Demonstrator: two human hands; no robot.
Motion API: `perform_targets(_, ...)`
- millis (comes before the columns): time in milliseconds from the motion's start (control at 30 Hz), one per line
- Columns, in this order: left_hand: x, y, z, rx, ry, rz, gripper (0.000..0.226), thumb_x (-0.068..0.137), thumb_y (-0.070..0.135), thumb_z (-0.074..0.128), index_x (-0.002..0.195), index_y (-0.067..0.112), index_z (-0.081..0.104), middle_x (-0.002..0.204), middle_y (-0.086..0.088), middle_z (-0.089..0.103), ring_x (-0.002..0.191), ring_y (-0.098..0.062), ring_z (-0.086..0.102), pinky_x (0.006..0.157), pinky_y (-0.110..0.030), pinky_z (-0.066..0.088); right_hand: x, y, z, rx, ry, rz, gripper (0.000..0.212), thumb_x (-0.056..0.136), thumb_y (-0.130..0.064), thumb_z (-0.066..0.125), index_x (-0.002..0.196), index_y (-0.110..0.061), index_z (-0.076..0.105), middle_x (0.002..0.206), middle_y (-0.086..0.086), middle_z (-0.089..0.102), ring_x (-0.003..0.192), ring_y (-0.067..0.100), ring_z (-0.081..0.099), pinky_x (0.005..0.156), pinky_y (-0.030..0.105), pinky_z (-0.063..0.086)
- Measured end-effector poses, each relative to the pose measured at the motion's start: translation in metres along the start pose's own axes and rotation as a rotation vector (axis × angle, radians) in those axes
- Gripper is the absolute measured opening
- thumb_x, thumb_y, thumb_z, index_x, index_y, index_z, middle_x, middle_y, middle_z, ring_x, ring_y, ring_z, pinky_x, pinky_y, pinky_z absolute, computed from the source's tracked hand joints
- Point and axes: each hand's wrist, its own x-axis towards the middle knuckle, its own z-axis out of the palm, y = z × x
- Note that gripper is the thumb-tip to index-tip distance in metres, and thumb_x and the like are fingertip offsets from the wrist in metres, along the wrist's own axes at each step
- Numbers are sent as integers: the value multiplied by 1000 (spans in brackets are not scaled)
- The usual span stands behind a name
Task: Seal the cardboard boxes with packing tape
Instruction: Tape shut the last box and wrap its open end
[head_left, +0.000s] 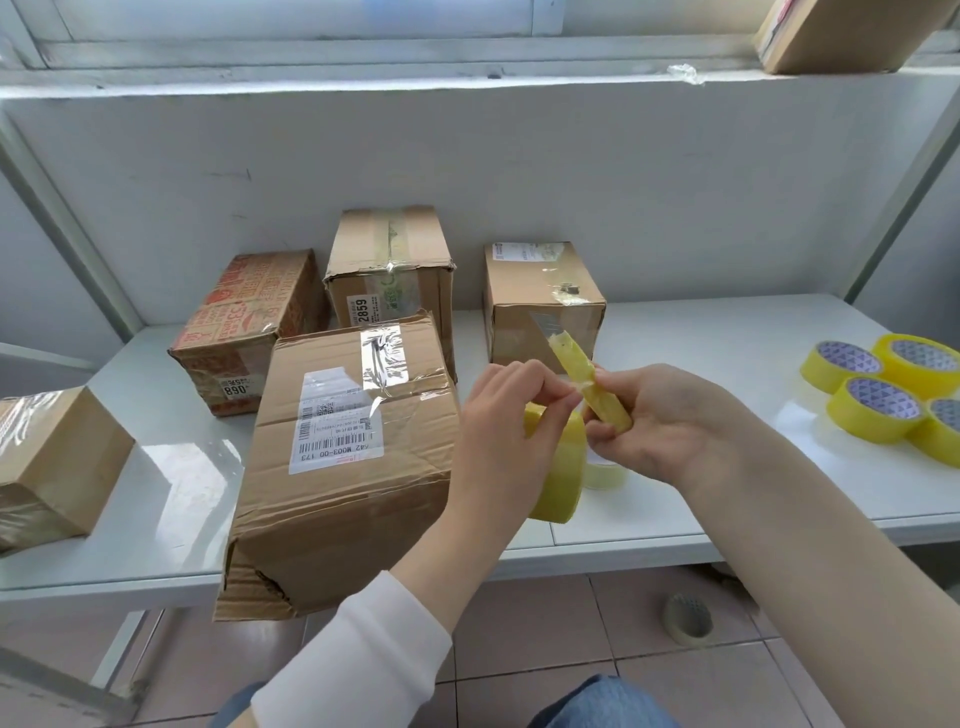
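The yellow roll of packing tape (558, 483) stands on edge on the white tabletop (727, 374), near its front edge, partly hidden behind the left hand (509, 410). That hand's thumb and fingertips pinch a small piece of clear tape (579, 385) against the middle of a yellow utility knife (597, 395). The right hand (670, 415) has its fingers curled around the knife's handle, and the grey blade points up and away. A paler tape roll (605, 475) lies just behind the yellow one.

Just left of the hands sits a large dented brown cardboard box (343, 457) with a white barcode label and clear tape across its top. Its crushed front corner overhangs the table edge. Behind it, against the white back panel (519, 171), stand a red-printed carton (244, 327), a tall brown box labelled 2859 (389, 270) and a squarish brown box (540, 296). A tape-wrapped brown box (52, 457) sits at the far left. Four yellow tape rolls (883, 389) cluster at the table's right end, touching one another.

Above the panel runs a white window ledge (363, 78) carrying another brown box (831, 31) at the right. Below the table, a grey roll (685, 618) lies on pinkish floor tiles (545, 623).
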Motion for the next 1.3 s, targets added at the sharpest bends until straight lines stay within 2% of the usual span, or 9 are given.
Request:
perform_targets(200, 4, 9, -24, -186, 113, -86, 27, 87, 11, 63, 76, 32, 51, 75, 15, 61, 76, -2, 60, 71, -11, 45, 47, -6, -30, 151, 297, -146, 20, 94, -2, 43, 75, -9, 47, 67, 3, 42, 54, 11, 34, 43, 18, 22)
perform_targets(300, 23, 4, -48, -325, 271, -237, 22, 88, 9, 64, 77, 27, 55, 74, 11, 62, 69, -5, 61, 69, -17, 47, 67, 27, -48, -409, 388, -308, 14, 82, -19, 69, 83, -10, 59, 74, 3, 54, 60, 12, 46, 52, 21, 31)
perform_targets(467, 41, -24, -87, -332, 426, -308, 20, 91, 10, 61, 79, 25, 55, 71, 11, 64, 65, -5, 60, 69, -18, 47, 99, 115, -57, -1268, 475, -538, 17, 93, -22, 52, 100, -14, 65, 95, 4, 66, 89, 23, 54, 68, 28, 40)
perform_targets(633, 42, -44, -103, -312, 445, -385, 18, 91, 11, 60, 79, 23, 55, 71, 11, 64, 62, -2, 61, 68, -16, 48, 117, 140, -61, -1586, 488, -616, 13, 88, -27, 61, 92, -16, 67, 86, 1, 66, 78, 19, 42, 64, 30, 34)
perform_targets(800, 45, -58, -113, -338, 467, -487, 13, 91, 17, 60, 81, 22, 56, 76, 7, 65, 62, 0, 61, 72, -16, 51, 119, 132, -57, -1582, 440, -851, 10, 71, -9, 78, 79, -7, 73, 81, 12, 68, 70, 33, 59, 60, 31, 44)
perform_targets(900, 52, -68, -126, -330, 472, -501, 11, 91, 18, 60, 81, 22, 57, 74, 10, 65, 61, 0, 60, 70, -16, 50, 101, 84, -8, -1269, 278, -1146, 26, 91, -10, 56, 116, -7, 64, 120, 4, 62, 112, 22, 57, 91, 25, 38)
perform_targets(967, 59, -76, -135, -349, 491, -502, 12, 91, 17, 60, 80, 21, 57, 69, 12, 65, 61, -2, 60, 69, -17, 50, 95, 51, 41, -1311, -40, -1101, 43, 99, -24, 41, 141, -14, 39, 144, -10, 35, 138, 9, 25, 108, 22, 17)
perform_targets(1067, 69, -88, -150, -350, 518, -486, 17, 91, 15, 60, 77, 23, 57, 65, 13, 65, 60, -2, 60, 68, -18, 49, 114, 30, 103, -1737, -390, -910, 56, 100, -40, 23, 149, -17, 6, 157, -9, -2, 143, 6, -11, 111, 22, -7)
perform_targets(1300, 76, -117, -180, -291, 570, -456, 17, 92, 19, 60, 77, 26, 57, 68, 13, 65, 61, -1, 60, 66, -17, 48, 166, 43, 145, -2142, -493, -776, 66, 99, -48, 19, 148, -13, -7, 157, 0, -15, 142, 10, -18, 115, 28, -11)
